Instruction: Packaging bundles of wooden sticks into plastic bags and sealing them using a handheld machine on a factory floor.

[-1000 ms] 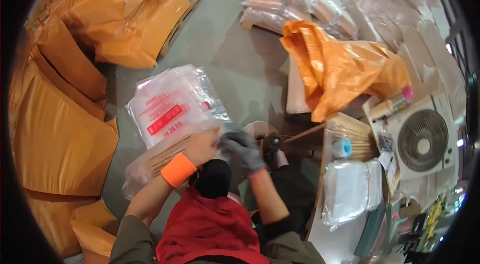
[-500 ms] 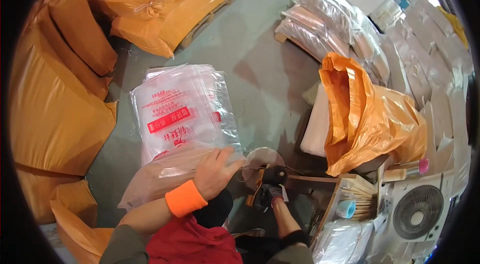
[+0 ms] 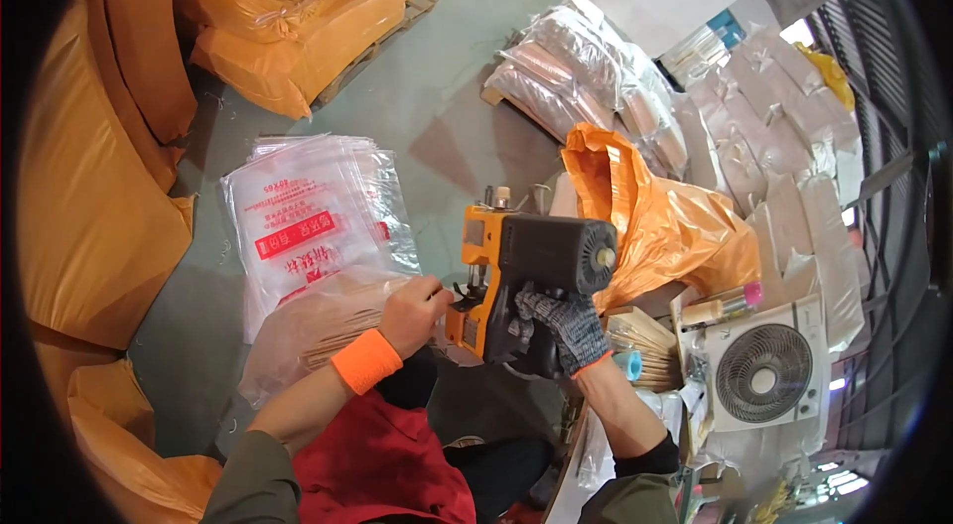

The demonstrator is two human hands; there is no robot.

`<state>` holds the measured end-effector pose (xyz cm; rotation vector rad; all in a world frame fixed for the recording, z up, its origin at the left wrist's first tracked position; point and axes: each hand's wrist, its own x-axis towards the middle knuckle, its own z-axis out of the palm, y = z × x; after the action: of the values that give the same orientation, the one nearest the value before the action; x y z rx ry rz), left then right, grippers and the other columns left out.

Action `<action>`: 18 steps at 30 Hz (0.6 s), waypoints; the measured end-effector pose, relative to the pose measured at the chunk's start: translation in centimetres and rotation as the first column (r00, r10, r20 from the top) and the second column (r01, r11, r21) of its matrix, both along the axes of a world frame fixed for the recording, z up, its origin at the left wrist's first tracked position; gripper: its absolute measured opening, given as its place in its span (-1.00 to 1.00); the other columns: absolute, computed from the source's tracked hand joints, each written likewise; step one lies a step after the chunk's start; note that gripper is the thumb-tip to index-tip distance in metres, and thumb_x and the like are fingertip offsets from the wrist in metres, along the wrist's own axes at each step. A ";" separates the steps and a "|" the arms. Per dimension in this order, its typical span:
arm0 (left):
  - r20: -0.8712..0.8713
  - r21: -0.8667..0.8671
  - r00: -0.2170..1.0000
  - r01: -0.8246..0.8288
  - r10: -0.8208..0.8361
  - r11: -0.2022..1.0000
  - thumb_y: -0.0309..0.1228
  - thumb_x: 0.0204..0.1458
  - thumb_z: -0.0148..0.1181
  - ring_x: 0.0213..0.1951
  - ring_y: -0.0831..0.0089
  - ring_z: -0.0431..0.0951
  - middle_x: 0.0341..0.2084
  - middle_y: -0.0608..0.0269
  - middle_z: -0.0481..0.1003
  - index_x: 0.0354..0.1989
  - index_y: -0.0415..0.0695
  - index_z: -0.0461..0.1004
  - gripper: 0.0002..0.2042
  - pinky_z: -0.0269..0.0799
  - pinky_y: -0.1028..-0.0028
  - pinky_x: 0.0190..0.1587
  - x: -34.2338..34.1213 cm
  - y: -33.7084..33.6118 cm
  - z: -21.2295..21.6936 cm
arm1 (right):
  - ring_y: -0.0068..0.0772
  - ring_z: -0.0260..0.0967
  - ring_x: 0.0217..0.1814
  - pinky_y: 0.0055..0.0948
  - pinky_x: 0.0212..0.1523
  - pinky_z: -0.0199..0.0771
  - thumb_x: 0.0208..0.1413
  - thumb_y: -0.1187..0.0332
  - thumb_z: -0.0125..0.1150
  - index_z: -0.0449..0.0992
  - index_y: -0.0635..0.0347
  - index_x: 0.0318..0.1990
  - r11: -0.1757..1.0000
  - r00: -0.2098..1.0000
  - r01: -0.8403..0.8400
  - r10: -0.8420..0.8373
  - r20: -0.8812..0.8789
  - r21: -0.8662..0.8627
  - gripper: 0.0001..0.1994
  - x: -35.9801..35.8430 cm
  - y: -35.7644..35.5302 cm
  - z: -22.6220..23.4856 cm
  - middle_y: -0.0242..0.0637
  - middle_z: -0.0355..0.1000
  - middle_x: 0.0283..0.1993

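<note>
My right hand (image 3: pixel 563 326), in a grey knitted glove, grips the handle of a yellow and black portable bag sewing machine (image 3: pixel 481 271), raised in front of me. My left hand (image 3: pixel 412 316), bare with an orange wristband, pinches the gathered edge of a clear plastic bag (image 3: pixel 288 340) right beside the machine's sewing end. Thin tan sticks appear to lie inside that bag, which rests across my lap side. Beyond it lies a stack of clear plastic bags (image 3: pixel 298 201) with red print on the floor.
Large orange sacks (image 3: pixel 288 48) are piled at the far left and along the left side. An open orange woven sack (image 3: pixel 655 226) stands at the right. Near it are a box fan (image 3: pixel 762 380), bundled wooden sticks (image 3: pixel 640 340) and stacked clear-wrapped packs (image 3: pixel 596 67).
My right hand has lifted the sewing machine from low beside my leg to the left hand. My left hand has closed from lying flat to pinching the bag's edge. The view has shifted right.
</note>
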<state>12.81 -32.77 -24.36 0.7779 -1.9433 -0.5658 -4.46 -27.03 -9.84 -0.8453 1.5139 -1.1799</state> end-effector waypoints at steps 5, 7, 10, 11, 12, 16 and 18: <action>0.012 -0.123 0.999 0.032 -0.031 0.992 -0.57 -0.36 0.12 -0.38 0.23 0.39 -0.46 0.18 0.32 -0.46 -0.17 0.42 -0.81 0.34 0.35 -0.39 1.0 1.5 -0.3 | -0.45 0.35 -0.52 -0.46 -0.59 0.44 -0.11 0.58 0.20 0.40 0.26 -0.29 0.993 0.997 -0.066 0.070 -0.034 0.102 -0.81 3.1 -0.9 1.5 -0.33 0.37 -0.46; -0.017 -0.133 0.997 0.073 -0.076 0.988 -0.55 -0.34 0.12 -0.35 0.24 0.38 -0.43 0.19 0.31 -0.39 -0.18 0.42 -0.77 0.35 0.38 -0.35 0.9 1.6 -0.4 | -0.45 0.36 -0.50 -0.46 -0.56 0.46 -0.12 0.59 0.20 0.40 0.23 -0.28 0.992 0.995 -0.083 0.088 -0.053 0.098 -0.79 3.5 -1.0 1.7 -0.35 0.37 -0.43; 0.083 -0.033 0.996 0.044 -0.041 0.998 -0.50 -0.24 0.04 -0.28 0.26 0.35 -0.41 0.19 0.31 -0.41 -0.19 0.41 -0.84 0.35 0.41 -0.27 0.0 1.6 -0.3 | -0.44 0.35 -0.52 -0.46 -0.59 0.43 -0.12 0.59 0.19 0.40 0.22 -0.31 0.989 0.996 -0.061 0.051 0.077 0.135 -0.82 3.7 -1.4 1.5 -0.34 0.38 -0.44; 0.083 -0.030 0.996 0.038 -0.035 0.999 -0.50 -0.24 0.04 -0.28 0.26 0.35 -0.41 0.19 0.31 -0.41 -0.19 0.41 -0.84 0.35 0.41 -0.27 0.0 1.8 -0.1 | -0.42 0.32 -0.57 -0.45 -0.63 0.38 -0.10 0.58 0.18 0.40 0.22 -0.34 0.982 0.997 -0.074 0.071 0.024 0.174 -0.85 4.0 -1.7 1.5 -0.31 0.38 -0.47; 0.135 -0.036 0.991 0.004 0.001 0.999 -0.49 -0.22 0.02 -0.29 0.25 0.35 -0.40 0.19 0.31 -0.41 -0.19 0.41 -0.85 0.34 0.40 -0.26 -0.2 2.1 0.1 | -0.42 0.32 -0.57 -0.45 -0.63 0.38 -0.10 0.58 0.18 0.40 0.22 -0.34 0.982 0.997 -0.075 0.073 0.022 0.175 -0.85 4.2 -1.8 1.5 -0.31 0.38 -0.47; 0.209 -0.223 0.882 -0.378 0.423 0.899 -0.47 -0.22 0.02 -0.33 0.26 0.34 -0.46 0.18 0.31 -0.47 -0.19 0.40 -0.88 0.32 0.38 -0.29 3.0 3.1 1.9 | -0.40 0.26 -0.66 -0.44 -0.66 0.32 -0.07 0.57 0.16 0.39 0.19 -0.35 0.976 0.989 -0.046 0.075 -0.128 0.214 -0.87 3.6 -2.3 0.6 -0.30 0.36 -0.54; 0.397 -0.173 0.888 -0.176 0.232 0.969 -0.44 -0.23 0.04 -0.36 0.29 0.35 -0.50 0.20 0.32 -0.49 -0.18 0.40 -0.88 0.31 0.40 -0.30 7.4 2.7 1.3 | -0.39 0.25 -0.68 -0.44 -0.66 0.32 -0.07 0.57 0.16 0.39 0.18 -0.34 0.974 0.989 -0.026 0.058 -0.138 0.223 -0.87 3.6 -2.1 0.9 -0.31 0.35 -0.56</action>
<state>20.20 -30.04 -23.09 1.0691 -2.2193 -0.1431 -0.84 -29.15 -8.95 -0.8208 1.7008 -0.9150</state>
